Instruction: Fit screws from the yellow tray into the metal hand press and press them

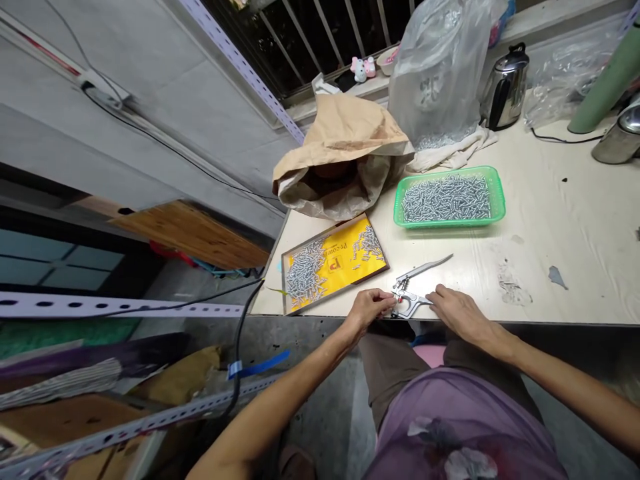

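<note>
A pair of silvery metal hand pliers (411, 304) lies at the front edge of the table, with one long handle (425, 267) spread away toward the back right. My left hand (371, 308) is closed in a pinch at the head of the pliers; whatever sits between its fingertips is too small to make out. From the other side, my right hand (463, 315) grips the end of the near handle. Left of the pliers, a shallow tray with a yellow bottom (345, 257) holds two heaps of small silvery metal pins (304, 272).
Behind the pliers stands a green plastic basket (450, 225) full of similar metal pins. An open brown paper bag (345, 133) rests behind the tray. Farther back are a clear plastic bag (435, 73), a white cloth (455, 152) and a steel kettle (507, 87).
</note>
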Available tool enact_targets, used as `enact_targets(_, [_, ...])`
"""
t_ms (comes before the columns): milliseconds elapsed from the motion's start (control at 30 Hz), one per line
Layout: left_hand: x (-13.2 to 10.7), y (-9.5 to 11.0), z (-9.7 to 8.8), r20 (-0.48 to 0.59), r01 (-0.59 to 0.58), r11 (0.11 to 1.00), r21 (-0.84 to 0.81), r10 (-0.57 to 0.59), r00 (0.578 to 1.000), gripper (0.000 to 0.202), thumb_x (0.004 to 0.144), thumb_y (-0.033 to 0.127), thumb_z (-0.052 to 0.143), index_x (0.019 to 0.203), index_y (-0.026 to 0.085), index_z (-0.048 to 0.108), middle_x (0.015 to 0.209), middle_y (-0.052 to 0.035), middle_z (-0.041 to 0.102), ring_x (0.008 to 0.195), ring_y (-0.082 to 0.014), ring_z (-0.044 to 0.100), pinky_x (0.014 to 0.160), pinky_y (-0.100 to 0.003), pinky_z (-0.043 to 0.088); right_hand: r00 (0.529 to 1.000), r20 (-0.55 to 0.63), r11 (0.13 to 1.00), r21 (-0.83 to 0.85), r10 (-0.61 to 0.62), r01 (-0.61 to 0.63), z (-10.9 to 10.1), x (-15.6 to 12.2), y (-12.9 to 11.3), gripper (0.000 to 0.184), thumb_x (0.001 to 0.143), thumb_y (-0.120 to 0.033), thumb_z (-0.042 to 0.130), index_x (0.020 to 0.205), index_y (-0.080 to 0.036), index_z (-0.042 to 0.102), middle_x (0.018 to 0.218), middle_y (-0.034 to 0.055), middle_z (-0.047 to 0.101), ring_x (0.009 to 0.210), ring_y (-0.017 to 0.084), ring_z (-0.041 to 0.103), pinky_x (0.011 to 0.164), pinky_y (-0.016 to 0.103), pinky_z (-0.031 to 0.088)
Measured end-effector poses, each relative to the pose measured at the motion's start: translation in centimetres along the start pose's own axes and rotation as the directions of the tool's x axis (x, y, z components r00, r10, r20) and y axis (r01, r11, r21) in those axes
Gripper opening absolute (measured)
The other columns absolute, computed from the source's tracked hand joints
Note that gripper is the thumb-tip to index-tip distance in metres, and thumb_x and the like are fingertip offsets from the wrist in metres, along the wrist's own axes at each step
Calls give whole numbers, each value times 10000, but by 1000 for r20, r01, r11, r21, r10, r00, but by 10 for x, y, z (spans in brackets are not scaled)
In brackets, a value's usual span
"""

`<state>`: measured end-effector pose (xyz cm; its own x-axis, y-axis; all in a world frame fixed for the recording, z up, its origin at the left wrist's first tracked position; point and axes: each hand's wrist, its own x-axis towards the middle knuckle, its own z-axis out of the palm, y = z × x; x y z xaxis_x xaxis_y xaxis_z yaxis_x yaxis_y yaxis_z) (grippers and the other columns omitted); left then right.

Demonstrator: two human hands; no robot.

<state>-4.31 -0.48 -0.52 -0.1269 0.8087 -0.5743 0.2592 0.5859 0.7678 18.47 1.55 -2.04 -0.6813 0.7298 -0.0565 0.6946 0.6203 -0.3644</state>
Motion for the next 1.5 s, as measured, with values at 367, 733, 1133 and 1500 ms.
enact_targets(367, [0,-2,6,-14,175,983,48,-174,985,367,550,416,825,704,108,697,480,39,515,402,-39,338,378,-184,206,995,89,999,-10,33,-32,-14,1,-7,182,936,-139,415,955,-165,594,950,74,600,815,166,585,610,263,361])
enact_targets(733, [6,4,5,21,227,964,141,-233,972,294,568,358,817,648,113,676,398,66,457,345,-27,284,358,-187,189,996,78,999,-17,33,-32,-8,2,-7,198,929,-115,402,961,-167,591,931,70,590,783,161,571,590,270,326])
enact_targets(1133, [17,9,-2,133,316,919,235,-353,926,431,439,464,859,629,122,677,395,66,448,371,-39,337,379,-181,222,995,-94,1000,-26,-17,15,-19,14,24,713,719,-528,703,1280,-156,468,1326,206,474,1173,346,465,887,450,411])
enact_targets(1500, [11,8,-1,130,368,916,160,-389,912,458,456,453,864,687,107,671,451,57,497,367,-26,357,378,-172,262,999,-22,987,-154,42,-45,-31,26,19,695,654,-436,721,1201,-63,509,1054,184,620,978,325,522,838,425,368])
